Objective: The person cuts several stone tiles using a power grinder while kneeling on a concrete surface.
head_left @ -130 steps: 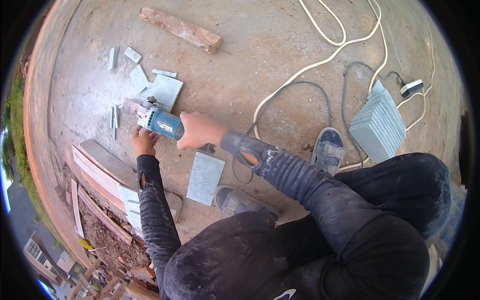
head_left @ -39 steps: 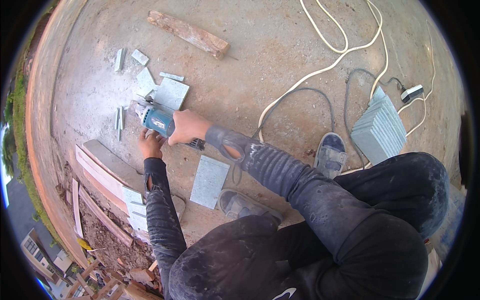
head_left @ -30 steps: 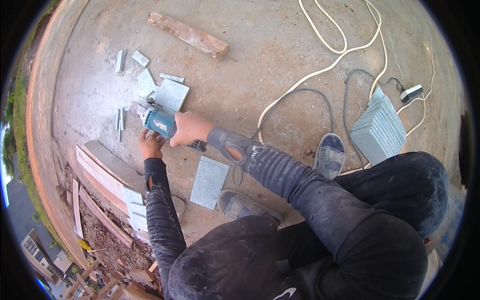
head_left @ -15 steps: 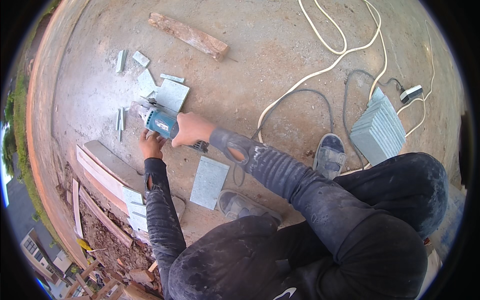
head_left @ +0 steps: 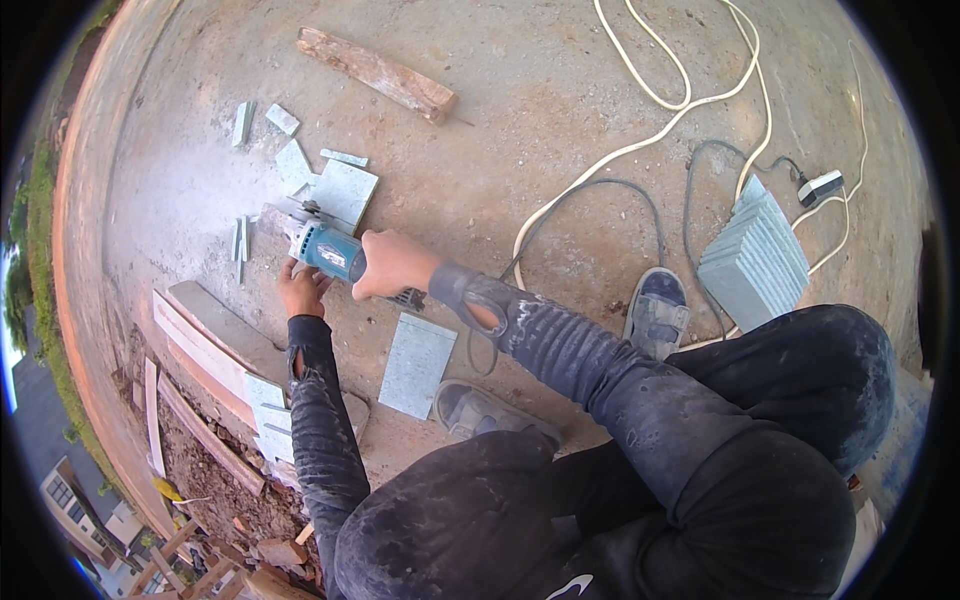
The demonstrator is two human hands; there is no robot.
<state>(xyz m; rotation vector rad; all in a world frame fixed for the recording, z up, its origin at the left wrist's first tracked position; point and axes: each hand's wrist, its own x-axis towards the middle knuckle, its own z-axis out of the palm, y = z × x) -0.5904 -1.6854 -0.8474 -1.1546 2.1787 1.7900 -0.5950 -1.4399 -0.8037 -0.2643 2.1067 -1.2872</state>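
My right hand (head_left: 392,265) is wrapped around the rear body of a teal angle grinder (head_left: 332,250). The grinder's head and disc are at the near left edge of a grey-green stone tile (head_left: 346,192) on the ground, with a haze of dust to the left. My left hand (head_left: 303,291) is low beside the grinder's near side, its fingers curled and partly hidden under the tool; what they grip does not show. Cut tile strips (head_left: 240,240) and offcuts (head_left: 292,165) lie around the disc. A whole tile (head_left: 418,365) rests flat near my foot.
A stack of tiles (head_left: 757,255) stands at the right, beside a power socket block (head_left: 821,188). Cream cable (head_left: 600,165) and dark cord (head_left: 655,200) loop across the ground. A wooden beam (head_left: 378,72) lies at the far side. Boards (head_left: 205,355) and rubble are at the left.
The grinder and my right hand have shifted slightly to the right. My left hand has stayed almost in place.
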